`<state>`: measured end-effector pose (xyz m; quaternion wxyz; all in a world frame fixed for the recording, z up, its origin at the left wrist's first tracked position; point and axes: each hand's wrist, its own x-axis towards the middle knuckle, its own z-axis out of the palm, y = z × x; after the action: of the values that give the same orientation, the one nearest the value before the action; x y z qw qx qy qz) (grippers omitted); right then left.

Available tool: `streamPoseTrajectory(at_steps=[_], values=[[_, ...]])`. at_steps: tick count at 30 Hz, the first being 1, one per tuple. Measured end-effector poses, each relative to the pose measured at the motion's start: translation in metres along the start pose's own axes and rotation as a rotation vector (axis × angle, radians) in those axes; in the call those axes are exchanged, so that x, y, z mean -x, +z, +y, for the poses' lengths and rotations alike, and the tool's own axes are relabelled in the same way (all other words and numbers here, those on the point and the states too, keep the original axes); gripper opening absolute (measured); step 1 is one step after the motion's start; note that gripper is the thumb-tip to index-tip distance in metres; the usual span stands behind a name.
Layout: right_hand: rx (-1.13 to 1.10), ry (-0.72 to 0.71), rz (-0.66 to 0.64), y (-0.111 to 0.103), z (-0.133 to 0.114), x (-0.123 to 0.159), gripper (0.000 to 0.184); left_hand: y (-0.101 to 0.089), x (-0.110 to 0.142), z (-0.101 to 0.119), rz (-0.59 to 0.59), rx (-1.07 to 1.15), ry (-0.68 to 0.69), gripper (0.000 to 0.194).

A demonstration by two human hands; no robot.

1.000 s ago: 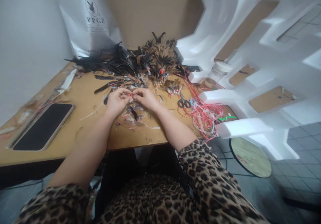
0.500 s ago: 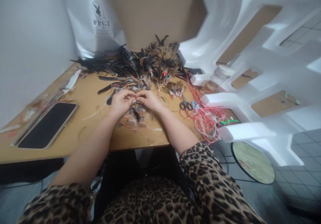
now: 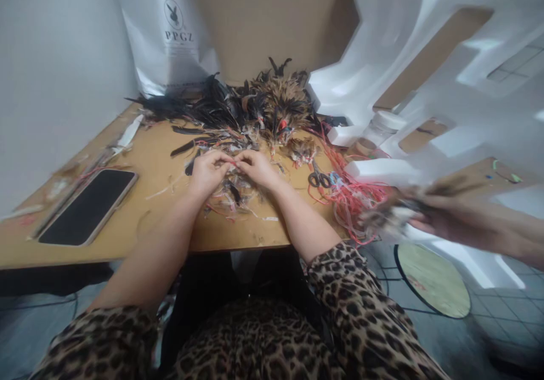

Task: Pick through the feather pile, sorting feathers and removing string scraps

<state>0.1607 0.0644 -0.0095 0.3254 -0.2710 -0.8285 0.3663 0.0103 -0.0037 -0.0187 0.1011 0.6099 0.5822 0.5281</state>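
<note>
My left hand (image 3: 209, 171) and my right hand (image 3: 255, 168) meet above the table, fingertips pinched together. Between them runs a short piece of red string (image 3: 233, 163), gripped from both sides; whatever else the fingers cover cannot be made out. Below my hands lies a scatter of feather scraps and string bits (image 3: 233, 195). Just beyond them spreads a pile of black and brown feathers (image 3: 280, 99), some bunched with red ties. A small feather bundle (image 3: 301, 150) rests to the right, near dark-handled scissors (image 3: 319, 179).
At right, another person's blurred hand (image 3: 450, 215) holds a feather bunch (image 3: 389, 215) over tangled pink string (image 3: 351, 198). White foam packing (image 3: 378, 170) and a lidded jar (image 3: 385, 126) stand there. A phone (image 3: 89, 207) lies left; a silvery bag (image 3: 172, 57) stands behind.
Another person's hand with a feather bunch has come in from the right edge. The whole view has shifted slightly, while my hands keep the same pinch on the red string.
</note>
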Motion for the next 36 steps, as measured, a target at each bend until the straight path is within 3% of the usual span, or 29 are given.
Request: streamPoseTrajectory(at_steps=[8,15,21,26,32,36], values=[[0.113,-0.020,0.092,0.001,-0.009,0.001,0.010,0.001,0.000,-0.002,0.022,0.007,0.013,0.011],[0.054,-0.032,0.083,0.003,-0.003,-0.001,0.008,0.000,-0.001,0.002,0.028,0.016,-0.023,0.008],[0.174,-0.120,0.126,0.002,-0.009,0.001,0.011,-0.001,0.000,0.004,0.038,0.111,-0.123,0.008],[0.245,-0.097,0.221,-0.003,-0.012,0.001,0.010,-0.001,-0.001,0.008,0.058,0.238,-0.219,0.009],[0.197,-0.066,0.300,-0.003,-0.014,0.001,0.009,-0.001,-0.003,0.017,0.027,0.466,-0.422,0.010],[0.135,-0.121,0.337,-0.001,-0.015,0.002,0.008,-0.004,-0.004,0.016,-0.044,0.685,-0.529,0.016]])
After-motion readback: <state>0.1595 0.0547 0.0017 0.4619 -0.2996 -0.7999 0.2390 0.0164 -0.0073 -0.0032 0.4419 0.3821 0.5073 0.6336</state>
